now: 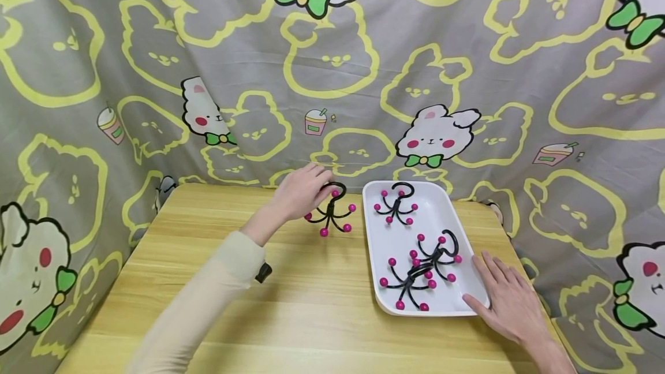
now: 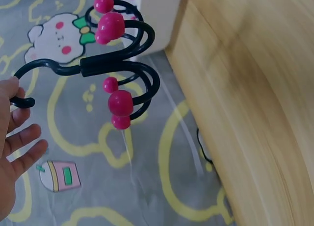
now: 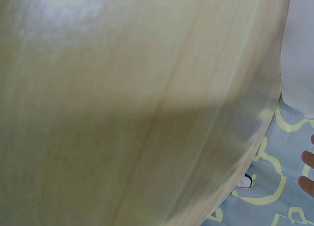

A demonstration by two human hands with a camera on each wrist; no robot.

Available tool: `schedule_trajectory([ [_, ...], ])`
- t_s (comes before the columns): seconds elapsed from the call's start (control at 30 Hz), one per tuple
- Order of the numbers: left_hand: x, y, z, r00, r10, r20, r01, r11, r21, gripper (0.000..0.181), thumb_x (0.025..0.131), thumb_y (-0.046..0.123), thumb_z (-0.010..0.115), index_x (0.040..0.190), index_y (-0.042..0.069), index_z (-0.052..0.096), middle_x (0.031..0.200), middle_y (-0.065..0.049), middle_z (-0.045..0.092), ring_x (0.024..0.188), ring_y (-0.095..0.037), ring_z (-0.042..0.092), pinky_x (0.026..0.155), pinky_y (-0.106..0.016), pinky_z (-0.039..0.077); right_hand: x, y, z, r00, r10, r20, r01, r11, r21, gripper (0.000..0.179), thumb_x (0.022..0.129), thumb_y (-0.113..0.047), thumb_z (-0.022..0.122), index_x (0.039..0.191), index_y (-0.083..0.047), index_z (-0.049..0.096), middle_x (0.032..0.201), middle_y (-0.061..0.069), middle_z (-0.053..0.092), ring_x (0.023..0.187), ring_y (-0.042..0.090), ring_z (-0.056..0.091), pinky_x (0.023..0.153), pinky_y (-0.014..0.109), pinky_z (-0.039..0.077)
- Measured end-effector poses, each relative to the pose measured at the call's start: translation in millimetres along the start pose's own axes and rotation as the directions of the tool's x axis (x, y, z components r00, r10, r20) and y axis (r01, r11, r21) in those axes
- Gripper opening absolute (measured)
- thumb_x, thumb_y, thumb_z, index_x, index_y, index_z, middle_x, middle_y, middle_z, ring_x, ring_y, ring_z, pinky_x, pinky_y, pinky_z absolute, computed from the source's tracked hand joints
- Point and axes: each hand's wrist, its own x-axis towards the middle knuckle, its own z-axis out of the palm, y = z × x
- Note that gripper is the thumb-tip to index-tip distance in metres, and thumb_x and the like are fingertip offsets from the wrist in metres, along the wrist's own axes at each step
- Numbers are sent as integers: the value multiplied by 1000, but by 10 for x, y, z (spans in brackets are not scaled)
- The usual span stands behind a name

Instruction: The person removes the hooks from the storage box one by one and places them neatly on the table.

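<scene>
My left hand (image 1: 305, 190) pinches the curved top of a black multi-arm hook hanger (image 1: 331, 210) with pink ball tips, left of the tray. In the left wrist view the hanger (image 2: 103, 65) dangles from thumb and fingers, its arms spread away from the hand. On the right, a white tray (image 1: 374, 247) holds several like hangers: one hanger (image 1: 397, 208) at the far end, and two overlapping near the front, a hanger (image 1: 437, 255) and another hanger (image 1: 409, 285). My right hand (image 1: 511, 302) rests with straight fingers along the tray's right rim, thumb at its front corner.
The wooden table (image 1: 301, 316) carries the tray on its right side. A patterned grey curtain (image 1: 249, 62) rises close behind the table and along both sides. A small black object (image 1: 263, 272) shows beside the left sleeve.
</scene>
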Motion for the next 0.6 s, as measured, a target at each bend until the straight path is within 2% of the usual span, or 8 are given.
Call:
schedule_trajectory([
  [0.17, -141, -129, -48, 1000, 5, -7, -6, 1000, -21, 14, 107, 28, 63, 105, 14, 68, 96, -2, 67, 86, -21, 59, 71, -34, 53, 2, 15, 5, 1000, -6, 0, 6, 1000, -6, 92, 86, -65, 72, 155, -10, 49, 155, 23, 54, 138, 44, 51, 111, 58, 37],
  [0.3, -251, -233, -74, 1000, -15, 8, 16, 999, -30, 15, 107, 29, 63, 103, 15, 67, 92, -2, 62, 80, -20, 53, 67, -32, 48, 3, 17, 6, 1000, -6, 1, 6, 1000, -11, 92, 86, -65, 73, 155, -10, 49, 155, 23, 55, 138, 43, 51, 111, 58, 37],
  [0.4, -326, -313, -90, 999, -42, 29, 42, 999, -18, 17, 108, 31, 61, 106, 16, 69, 93, -2, 62, 81, -20, 53, 66, -33, 48, 1, 12, 9, 1000, -3, 1, 3, 1000, -11, 92, 86, -66, 72, 156, -10, 49, 155, 22, 54, 137, 43, 51, 111, 58, 37],
  [0.6, -475, -457, -114, 997, -69, 25, 70, 997, -27, 14, 107, 27, 63, 111, 16, 70, 94, -3, 64, 81, -21, 54, 64, -34, 48, -4, 1, 11, 1000, -1, 6, 2, 1000, -13, 93, 86, -66, 72, 157, -10, 48, 156, 22, 54, 136, 43, 51, 109, 59, 36],
])
